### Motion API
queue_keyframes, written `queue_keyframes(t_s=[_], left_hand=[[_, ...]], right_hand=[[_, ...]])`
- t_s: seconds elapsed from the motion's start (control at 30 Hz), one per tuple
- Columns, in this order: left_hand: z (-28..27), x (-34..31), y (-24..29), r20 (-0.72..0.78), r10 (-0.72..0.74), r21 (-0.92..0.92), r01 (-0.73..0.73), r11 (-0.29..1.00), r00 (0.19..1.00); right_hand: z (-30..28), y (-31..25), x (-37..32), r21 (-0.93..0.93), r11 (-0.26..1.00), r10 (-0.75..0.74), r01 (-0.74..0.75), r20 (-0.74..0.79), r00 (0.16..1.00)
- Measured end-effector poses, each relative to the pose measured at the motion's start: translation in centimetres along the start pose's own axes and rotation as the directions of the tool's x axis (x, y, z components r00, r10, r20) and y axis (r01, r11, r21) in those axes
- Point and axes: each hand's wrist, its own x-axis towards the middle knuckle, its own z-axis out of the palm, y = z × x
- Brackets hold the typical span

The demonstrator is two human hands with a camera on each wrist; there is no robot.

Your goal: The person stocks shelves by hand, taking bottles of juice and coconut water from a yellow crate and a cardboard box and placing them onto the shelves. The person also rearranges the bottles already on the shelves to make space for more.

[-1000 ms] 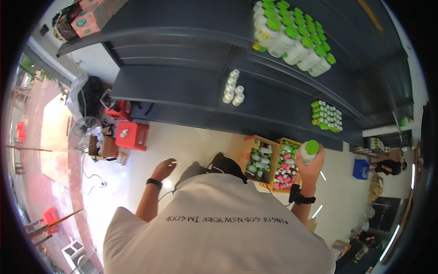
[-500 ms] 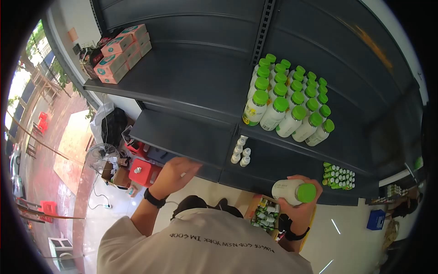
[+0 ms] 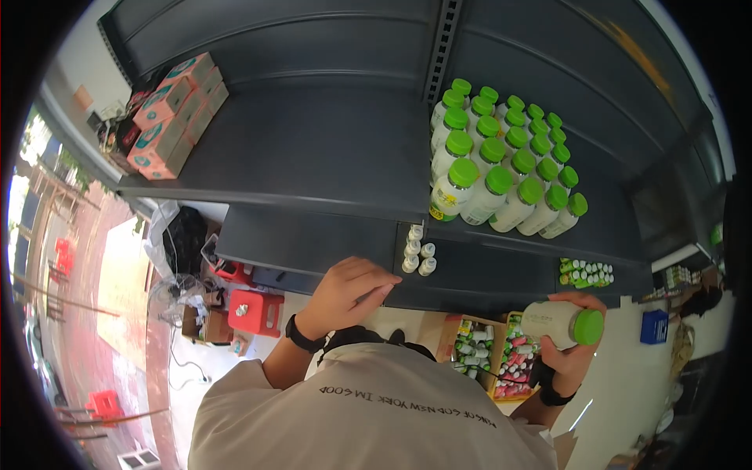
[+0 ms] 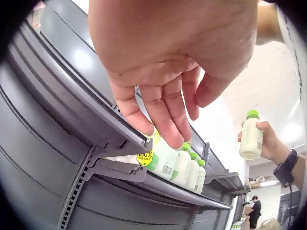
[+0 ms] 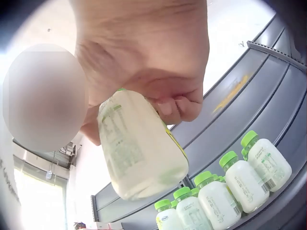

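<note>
Bottle (image 3: pixel 550 324) in right hand (image 3: pixel 573 354) has open room before the shelf edge (image 3: pixel 513 244).

Beside me: dark grey metal shelving (image 3: pixel 313 133), pale glossy floor (image 3: pixel 603 392), red plastic stool (image 3: pixel 254 312), blue plastic crate (image 3: pixel 653 327), bright daylight left.

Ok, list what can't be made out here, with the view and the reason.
- Print on the held bottle: right wrist view, blurred.
- Its cap: right wrist view, mostly behind the right hand.
- Labels of the rear bottles: head view, hidden by the front rows.
- Print on the small white bottles: head view, too small.
</note>
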Motion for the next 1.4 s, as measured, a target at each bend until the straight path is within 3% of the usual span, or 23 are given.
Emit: queue_keyframes(t_s=[0.1,0.2,0.3,0.37,0.4,0.53,0.6,0.73,0.8,0.9,1.0,1.03,1.1,1.17,1.23,1.3,1.4], left_hand=[[-2.2,0.2,-1.6,0.027,0.035,-0.082,-0.033,0.996,0.999],[-5.2,1.8,-2.6,-0.010,0.142,-0.156,-0.141,0.978,0.990],[-7.8,3.2,-3.2,-0.077,0.232,-0.153,-0.242,0.958,0.970],[-9.1,4.2,-3.7,-0.116,0.294,-0.066,-0.303,0.951,0.949],[-9.6,4.5,-4.1,-0.114,0.301,-0.016,-0.305,0.952,0.947],[-9.9,5.1,-6.1,-0.063,0.291,0.135,-0.281,0.950,0.955],[-9.8,5.2,-7.2,-0.066,0.308,0.166,-0.294,0.941,0.949],[-9.8,4.4,-8.9,-0.056,0.265,0.134,-0.255,0.957,0.963],[-9.8,4.4,-8.9,-0.059,0.255,0.095,-0.248,0.964,0.965],[-9.9,4.4,-9.3,-0.057,0.238,0.052,-0.235,0.971,0.970],[-9.8,4.7,-9.5,-0.055,0.233,0.029,-0.232,0.972,0.971],[-9.8,4.7,-9.5,-0.049,0.236,0.023,-0.235,0.972,0.970],[-9.7,4.5,-9.2,-0.042,0.234,0.073,-0.231,0.970,0.971],[-9.3,4.0,-8.3,-0.012,0.254,0.114,-0.251,0.961,0.967],[-8.4,2.8,-6.6,0.028,0.284,0.143,-0.285,0.948,0.958],[-6.7,1.1,-4.9,0.093,0.322,0.034,-0.326,0.945,0.942],[-2.7,-1.1,-2.4,0.254,0.373,-0.173,-0.337,0.925,0.892]], right_hand=[[0.7,-3.4,2.2,-0.168,0.985,-0.041,0.048,0.045,0.998],[2.4,-7.3,7.0,-0.240,0.931,-0.261,0.276,0.091,0.961],[6.5,-11.1,14.1,-0.075,0.957,-0.280,0.281,0.025,0.960],[9.6,-14.0,20.0,-0.300,0.908,-0.260,0.293,0.146,0.954],[11.1,-14.6,22.9,-0.472,0.803,-0.271,0.365,0.257,0.928],[19.7,-11.4,31.2,-0.565,0.783,-0.094,0.260,0.306,0.947],[23.0,-9.2,34.4,-0.634,0.756,0.066,0.165,0.325,0.943],[26.3,-2.5,38.5,-0.705,0.687,0.126,0.174,0.352,0.928],[26.9,-1.1,39.5,-0.736,0.660,0.234,0.153,0.395,0.888],[27.2,0.9,40.0,-0.717,0.618,0.101,0.322,0.479,0.872],[27.3,0.9,40.3,-0.826,0.430,0.127,0.365,0.456,0.881],[27.1,1.4,40.7,-0.839,0.258,0.021,0.478,0.500,0.866],[26.4,1.4,41.2,-0.788,0.115,-0.055,0.604,0.602,0.796],[26.1,0.5,40.6,-0.707,0.081,-0.132,0.703,0.691,0.710],[24.9,-1.1,39.4,-0.648,0.135,-0.244,0.750,0.712,0.659],[22.0,-7.5,35.9,-0.643,0.214,-0.181,0.735,0.713,0.677],[13.7,-13.9,28.4,-0.602,0.329,-0.260,0.728,0.683,0.682]])
